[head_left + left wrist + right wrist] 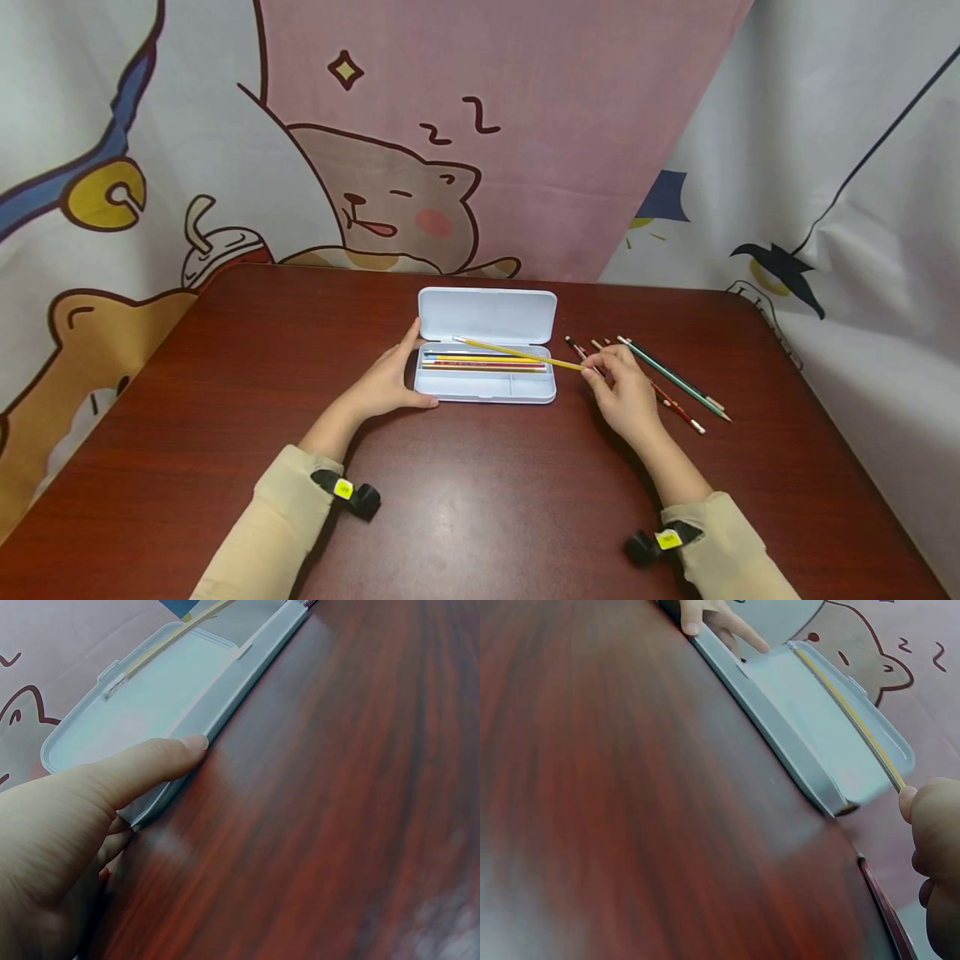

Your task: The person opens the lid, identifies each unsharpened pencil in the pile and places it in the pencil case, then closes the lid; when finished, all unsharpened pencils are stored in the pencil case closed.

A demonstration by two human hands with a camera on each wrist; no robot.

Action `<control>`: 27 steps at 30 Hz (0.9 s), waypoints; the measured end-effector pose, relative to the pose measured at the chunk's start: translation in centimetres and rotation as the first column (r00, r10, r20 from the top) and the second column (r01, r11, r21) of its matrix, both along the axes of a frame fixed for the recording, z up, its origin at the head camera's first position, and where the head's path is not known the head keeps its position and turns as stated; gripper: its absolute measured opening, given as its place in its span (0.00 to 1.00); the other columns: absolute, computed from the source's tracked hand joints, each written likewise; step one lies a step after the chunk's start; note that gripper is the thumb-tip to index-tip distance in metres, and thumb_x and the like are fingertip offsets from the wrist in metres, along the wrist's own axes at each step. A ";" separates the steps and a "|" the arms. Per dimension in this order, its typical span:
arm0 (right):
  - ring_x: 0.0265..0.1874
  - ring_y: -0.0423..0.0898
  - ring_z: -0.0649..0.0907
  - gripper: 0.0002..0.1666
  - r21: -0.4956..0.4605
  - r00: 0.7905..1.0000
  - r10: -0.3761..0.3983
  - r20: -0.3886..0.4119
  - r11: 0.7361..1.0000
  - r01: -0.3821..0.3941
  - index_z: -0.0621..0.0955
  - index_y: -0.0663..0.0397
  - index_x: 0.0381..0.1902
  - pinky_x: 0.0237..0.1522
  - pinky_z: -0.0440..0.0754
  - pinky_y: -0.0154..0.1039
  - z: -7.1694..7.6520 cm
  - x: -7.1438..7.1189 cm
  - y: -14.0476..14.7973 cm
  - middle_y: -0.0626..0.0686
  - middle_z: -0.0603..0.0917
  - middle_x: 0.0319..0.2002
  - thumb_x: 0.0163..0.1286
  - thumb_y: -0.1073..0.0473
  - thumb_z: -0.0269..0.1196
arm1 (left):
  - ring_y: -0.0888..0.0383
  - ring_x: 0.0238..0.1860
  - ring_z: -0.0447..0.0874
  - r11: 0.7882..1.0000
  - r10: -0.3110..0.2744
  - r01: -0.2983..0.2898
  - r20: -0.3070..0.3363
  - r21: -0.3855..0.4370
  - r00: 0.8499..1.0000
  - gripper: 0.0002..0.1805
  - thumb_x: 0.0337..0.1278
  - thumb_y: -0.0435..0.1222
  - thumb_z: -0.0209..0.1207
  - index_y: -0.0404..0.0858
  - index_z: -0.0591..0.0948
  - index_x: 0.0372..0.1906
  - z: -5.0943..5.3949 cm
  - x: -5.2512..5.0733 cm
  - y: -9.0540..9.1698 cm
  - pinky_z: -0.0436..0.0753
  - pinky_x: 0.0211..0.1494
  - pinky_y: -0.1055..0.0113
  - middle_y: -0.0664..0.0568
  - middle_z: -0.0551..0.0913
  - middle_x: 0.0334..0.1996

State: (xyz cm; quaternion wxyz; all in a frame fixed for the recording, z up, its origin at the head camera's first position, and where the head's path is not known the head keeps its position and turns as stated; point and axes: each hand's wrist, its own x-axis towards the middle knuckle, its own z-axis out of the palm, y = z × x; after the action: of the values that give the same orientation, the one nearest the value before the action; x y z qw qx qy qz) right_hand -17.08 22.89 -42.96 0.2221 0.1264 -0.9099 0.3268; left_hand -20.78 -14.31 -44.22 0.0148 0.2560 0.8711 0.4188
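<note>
A white pencil case [465, 387] lies on the table with its lid [487, 315] raised at the back. Several pencils [480, 363] lie side by side in its rear compartment. My left hand [382, 379] spreads at the case's left end: the thumb rests against the front wall, and the index finger reaches up toward the lid's lower corner. My right hand [622, 392] pinches a yellow pencil [517, 352] near one end, between thumb and fingers. That pencil slants above the case, its far end in front of the lid; the right wrist view shows it clear of the tabletop.
Several loose pencils [678, 377], green, red and dark ones, lie on the table beside and partly behind my right hand. The brown wooden table [465, 500] ends at a patterned cloth [562, 167] behind it.
</note>
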 end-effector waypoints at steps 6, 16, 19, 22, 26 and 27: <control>0.29 0.44 0.75 0.02 -0.005 0.999 0.032 0.022 0.999 -0.032 0.82 0.54 0.35 0.25 0.69 0.41 0.2 -0.8 -2.0 0.52 0.77 0.43 0.64 0.62 0.66 | 0.49 0.64 0.66 1.000 -0.003 0.003 -0.016 -0.005 1.000 0.74 0.28 0.38 0.80 0.39 0.38 0.76 -0.1 0.0 0.0 0.57 0.68 0.52 0.43 0.72 0.62; 0.27 0.42 0.73 0.04 0.012 0.998 0.035 0.050 0.999 -0.036 0.83 0.53 0.36 0.25 0.68 0.41 -0.1 -1.9 -3.7 0.50 0.76 0.43 0.64 0.60 0.66 | 0.48 0.65 0.64 1.000 0.012 -0.012 0.006 -0.020 1.000 0.74 0.28 0.40 0.80 0.40 0.38 0.76 0.0 0.0 -0.1 0.57 0.68 0.51 0.42 0.71 0.63; 0.27 0.42 0.73 0.04 0.010 0.997 0.044 0.059 0.999 -0.045 0.83 0.53 0.36 0.24 0.68 0.41 -0.2 -2.1 -4.0 0.50 0.76 0.43 0.64 0.60 0.66 | 0.48 0.65 0.64 1.000 0.015 -0.015 0.017 -0.011 1.000 0.74 0.28 0.39 0.80 0.40 0.38 0.76 0.1 0.1 -0.1 0.57 0.68 0.50 0.41 0.71 0.63; 0.27 0.42 0.73 0.04 0.004 0.995 0.051 0.083 0.999 -0.051 0.84 0.53 0.36 0.24 0.68 0.41 -0.3 -2.3 -4.3 0.49 0.76 0.42 0.65 0.60 0.65 | 0.48 0.64 0.65 1.000 0.016 -0.016 0.023 -0.007 1.000 0.74 0.28 0.39 0.80 0.41 0.38 0.76 0.2 0.1 0.0 0.57 0.67 0.50 0.40 0.70 0.63; 0.27 0.42 0.73 0.05 0.007 0.993 0.053 0.106 0.999 -0.054 0.84 0.53 0.37 0.25 0.68 0.42 -0.5 -2.5 -4.5 0.48 0.76 0.42 0.65 0.59 0.65 | 0.48 0.63 0.65 1.000 0.015 -0.015 0.024 -0.008 1.000 0.74 0.28 0.39 0.80 0.41 0.38 0.77 0.2 0.1 0.0 0.58 0.67 0.51 0.41 0.70 0.63; 0.27 0.42 0.73 0.05 0.009 0.993 0.053 0.110 0.998 -0.054 0.84 0.53 0.37 0.25 0.68 0.42 -0.5 -2.6 -4.5 0.48 0.76 0.42 0.65 0.59 0.65 | 0.48 0.63 0.66 1.000 0.015 -0.015 0.024 -0.009 1.000 0.74 0.28 0.39 0.80 0.41 0.38 0.77 0.2 0.1 0.0 0.59 0.67 0.51 0.41 0.70 0.63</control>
State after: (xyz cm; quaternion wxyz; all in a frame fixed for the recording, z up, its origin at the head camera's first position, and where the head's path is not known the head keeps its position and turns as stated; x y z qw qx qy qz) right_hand -19.66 18.41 -43.50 0.1622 0.1340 -0.9190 0.3335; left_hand -20.64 -14.32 -44.04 0.0234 0.2443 0.8747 0.4179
